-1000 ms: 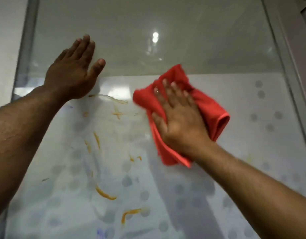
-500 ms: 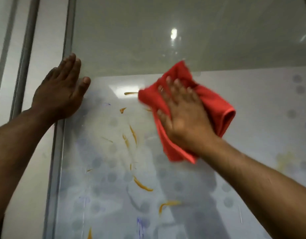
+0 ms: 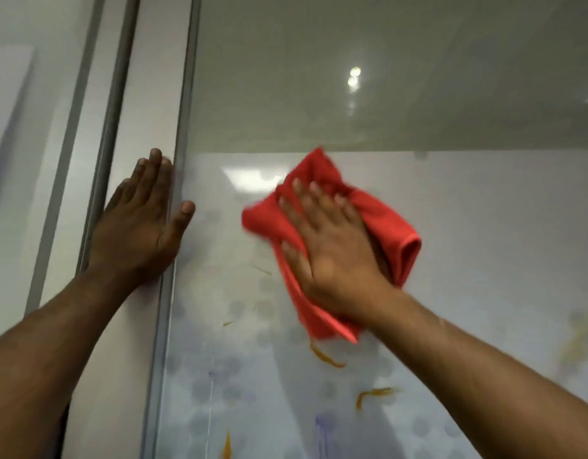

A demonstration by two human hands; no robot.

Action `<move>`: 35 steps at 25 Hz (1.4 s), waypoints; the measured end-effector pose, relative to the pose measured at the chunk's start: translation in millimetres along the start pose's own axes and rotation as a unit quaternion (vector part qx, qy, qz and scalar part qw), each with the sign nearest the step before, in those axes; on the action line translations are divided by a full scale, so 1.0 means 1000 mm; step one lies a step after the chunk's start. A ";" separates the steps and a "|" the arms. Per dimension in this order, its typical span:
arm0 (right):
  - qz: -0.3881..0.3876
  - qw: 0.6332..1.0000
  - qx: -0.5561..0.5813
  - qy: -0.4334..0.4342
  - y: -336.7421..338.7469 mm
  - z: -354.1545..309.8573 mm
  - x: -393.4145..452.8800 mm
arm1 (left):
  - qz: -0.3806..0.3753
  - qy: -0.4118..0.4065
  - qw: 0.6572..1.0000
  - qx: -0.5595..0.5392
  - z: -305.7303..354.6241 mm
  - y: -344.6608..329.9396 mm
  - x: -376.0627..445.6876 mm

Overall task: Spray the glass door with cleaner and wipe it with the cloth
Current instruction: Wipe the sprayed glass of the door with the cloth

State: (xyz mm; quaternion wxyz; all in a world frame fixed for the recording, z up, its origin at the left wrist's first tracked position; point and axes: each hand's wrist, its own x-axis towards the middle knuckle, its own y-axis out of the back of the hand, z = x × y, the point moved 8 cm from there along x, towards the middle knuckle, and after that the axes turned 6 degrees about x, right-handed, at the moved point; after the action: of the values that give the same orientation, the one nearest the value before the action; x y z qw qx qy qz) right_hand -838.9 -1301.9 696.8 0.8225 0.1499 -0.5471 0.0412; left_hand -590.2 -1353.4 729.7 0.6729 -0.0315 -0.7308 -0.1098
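The glass door (image 3: 468, 226) fills most of the head view; its lower part is frosted white with grey dots, and several orange smears (image 3: 325, 357) streak it below the cloth. My right hand (image 3: 332, 253) lies flat with fingers spread, pressing a folded red cloth (image 3: 398, 233) against the glass near the middle. My left hand (image 3: 140, 223) rests flat and empty on the door's left edge, fingers on the frame and thumb over the glass. No spray bottle is in view.
A grey metal frame (image 3: 183, 160) borders the glass on the left, with a white panel and a second vertical rail (image 3: 117, 94) beyond it. A ceiling light reflects in the upper clear glass (image 3: 354, 76).
The view has swung left, so the door frame now shows. My right hand has wiped the cloth down and left over the upper orange smears, which are gone. My left hand sits on the door's edge.
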 end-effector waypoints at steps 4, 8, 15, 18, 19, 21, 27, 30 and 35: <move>-0.042 0.994 -0.024 0.095 0.008 0.023 -0.049 | -0.006 -0.002 1.000 0.005 0.000 0.006 -0.008; 0.060 0.989 -0.041 -0.127 0.032 0.058 0.045 | 0.004 -0.005 1.000 -0.011 0.001 0.007 -0.012; -0.072 0.986 -0.016 0.149 -0.026 -0.055 -0.042 | 0.006 -0.002 0.999 -0.044 -0.005 0.007 -0.023; -0.044 0.995 -0.042 0.079 0.000 -0.001 -0.020 | 0.008 0.003 0.999 -0.049 -0.005 0.006 -0.030; -0.013 0.998 -0.057 0.004 0.010 0.015 0.007 | 0.009 0.002 0.998 -0.056 -0.006 0.006 -0.030; 0.027 0.993 -0.053 -0.098 0.013 0.020 0.065 | 0.012 0.003 0.997 -0.073 -0.007 0.006 -0.031; -0.089 0.987 -0.001 0.137 -0.046 -0.095 0.001 | 0.029 -0.007 0.996 -0.085 -0.010 0.012 -0.028; -0.136 0.958 0.010 0.252 -0.041 -0.088 -0.062 | 0.015 -0.014 0.996 -0.088 -0.009 0.013 -0.030; -0.001 0.997 -0.081 -0.007 -0.007 -0.033 0.074 | 0.026 -0.013 0.994 -0.110 -0.010 0.014 -0.031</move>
State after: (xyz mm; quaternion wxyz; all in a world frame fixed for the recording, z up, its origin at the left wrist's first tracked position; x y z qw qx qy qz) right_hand -778.2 -1305.9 751.5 0.8281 0.0835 -0.5543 -0.0055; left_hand -574.5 -1338.8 701.0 0.6583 -0.1252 -0.7222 -0.1715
